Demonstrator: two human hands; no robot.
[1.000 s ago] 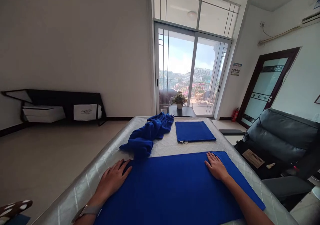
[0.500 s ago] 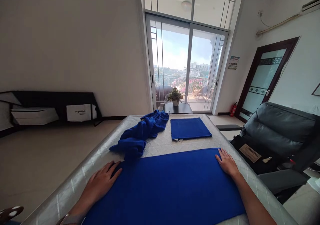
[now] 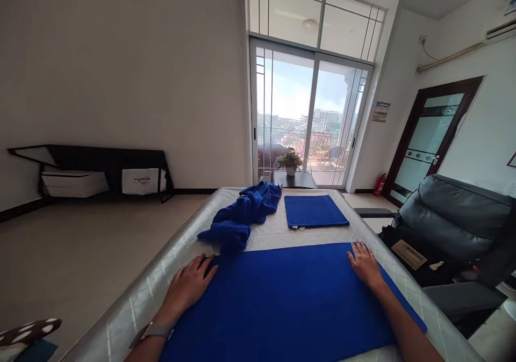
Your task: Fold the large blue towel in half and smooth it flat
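Note:
A blue cloth (image 3: 282, 297) lies spread flat across the near part of a padded, pale quilted surface (image 3: 268, 237). On its far left corner rests my left hand (image 3: 189, 281), fingers spread and palm down. My right hand (image 3: 365, 262) lies open near the far right corner, fingers stretched forward on the fabric. Just beyond my left hand is a crumpled heap of blue cloth (image 3: 245, 214), touching the far edge of the spread one. A folded blue cloth (image 3: 316, 210) with a small white tag lies flat beyond the spread cloth, right of the heap.
A black leather armchair (image 3: 459, 211) holding a dark bag stands close on the right. Past the far end are a small table with a potted plant (image 3: 291, 160) and a sliding glass door. A low black rack (image 3: 108, 160) with white boxes stands against the left wall.
The view has shifted, so the scene sits further right and slightly lower. My right hand has come inward from the cloth's right edge, which now shows beyond my forearm. Both hands stay flat.

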